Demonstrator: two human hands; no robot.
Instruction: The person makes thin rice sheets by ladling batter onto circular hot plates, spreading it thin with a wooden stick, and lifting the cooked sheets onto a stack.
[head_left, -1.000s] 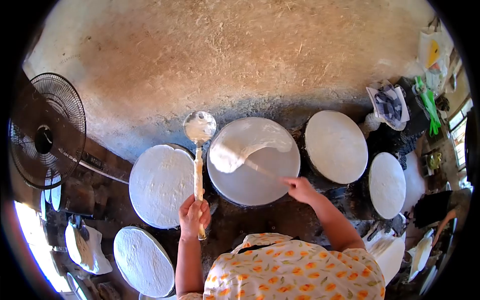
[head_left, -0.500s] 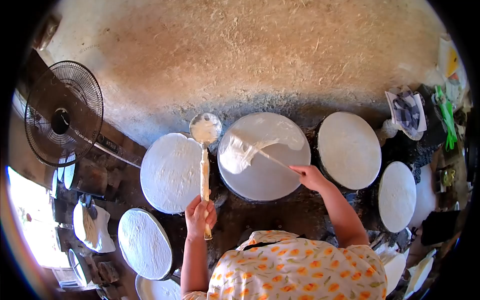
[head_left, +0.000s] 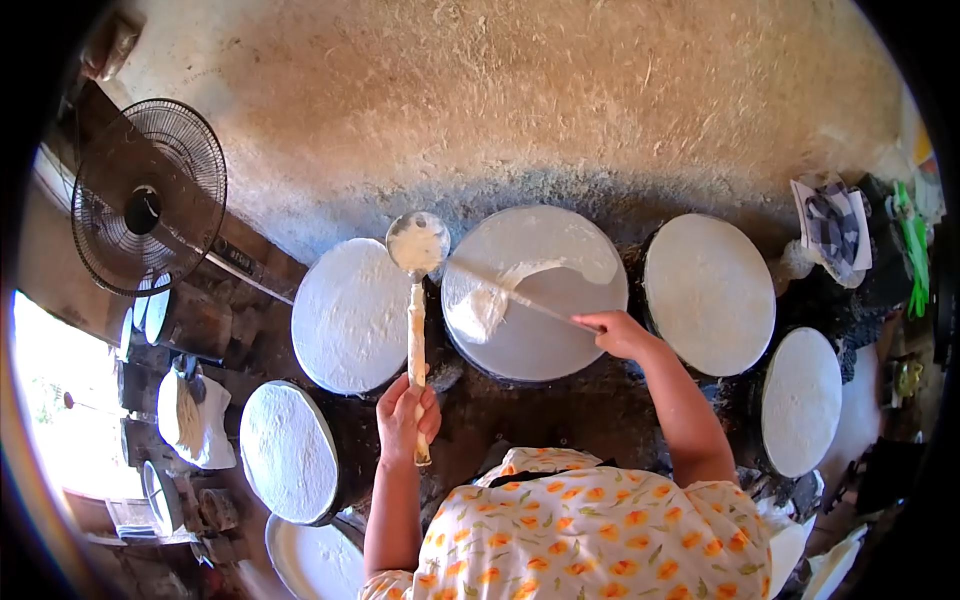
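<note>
My left hand [head_left: 408, 418] is closed around the pale handle of a ladle [head_left: 417, 330]. White batter coats the ladle's round bowl, which is held over the gap between two griddles. With its index finger stretched along it, my right hand [head_left: 622, 335] grips a long, thin, flat stick [head_left: 530, 303]. The stick slants across the middle round griddle [head_left: 550, 350], its far end near the left rim. Wet white batter [head_left: 482, 315] lies on the left of that griddle, curving up and right in an arc. Whether the stick touches the surface I cannot tell.
White-coated round griddles stand at left [head_left: 350, 315], lower left [head_left: 288, 450], right [head_left: 708, 295] and far right [head_left: 802, 402]. A standing fan [head_left: 150, 198] is at the left. An earthen wall [head_left: 480, 100] rises behind. Cloths [head_left: 832, 230] hang at the right.
The stick's far end has swung toward the griddle's upper left. The batter patch has narrowed into a curved band. The ladle stays in my left hand, and the view has shifted slightly.
</note>
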